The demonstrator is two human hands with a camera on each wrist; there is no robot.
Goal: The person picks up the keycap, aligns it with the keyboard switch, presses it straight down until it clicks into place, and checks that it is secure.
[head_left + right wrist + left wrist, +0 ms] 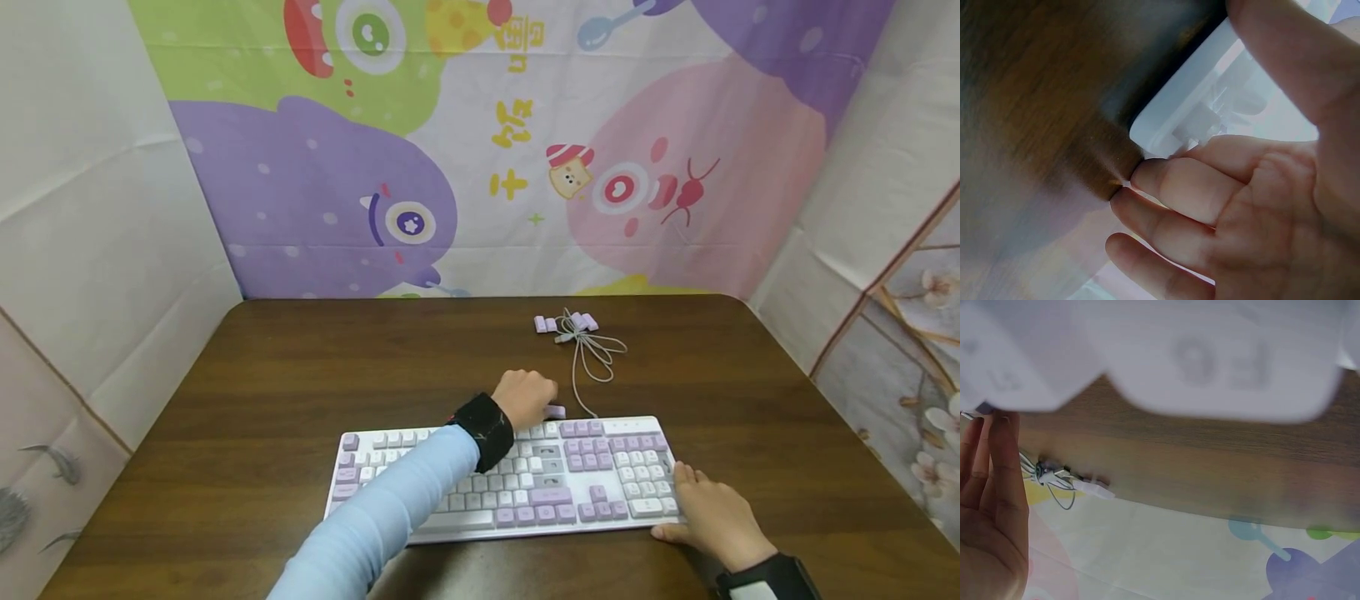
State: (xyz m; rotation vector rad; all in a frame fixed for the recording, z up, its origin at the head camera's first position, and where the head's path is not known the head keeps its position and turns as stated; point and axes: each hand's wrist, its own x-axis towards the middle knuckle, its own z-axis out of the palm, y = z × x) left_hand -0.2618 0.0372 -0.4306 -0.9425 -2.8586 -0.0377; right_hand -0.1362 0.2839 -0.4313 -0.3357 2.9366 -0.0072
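Note:
A white full-size keyboard (583, 482) with white, grey and lilac keys lies across the front of the table. At its back edge my left hand (525, 398) reaches over the top row, fingers bent down and pinching a lilac keycap (555, 412). In the left wrist view the fingertips (1002, 428) meet a small dark-sided piece, partly hidden behind large blurred function keys (1222, 362). My right hand (716, 517) holds the keyboard's right end, thumb at the front corner and fingers along the side. The right wrist view shows fingers (1175, 181) bent beside the white corner.
Behind the keyboard lies its bundled grey cable (596, 354), with several loose lilac keycaps (542, 324) around the bundle. The brown wooden table (360, 358) ends at a cartoon-printed curtain (510, 242). Pale cloth hangs on both sides.

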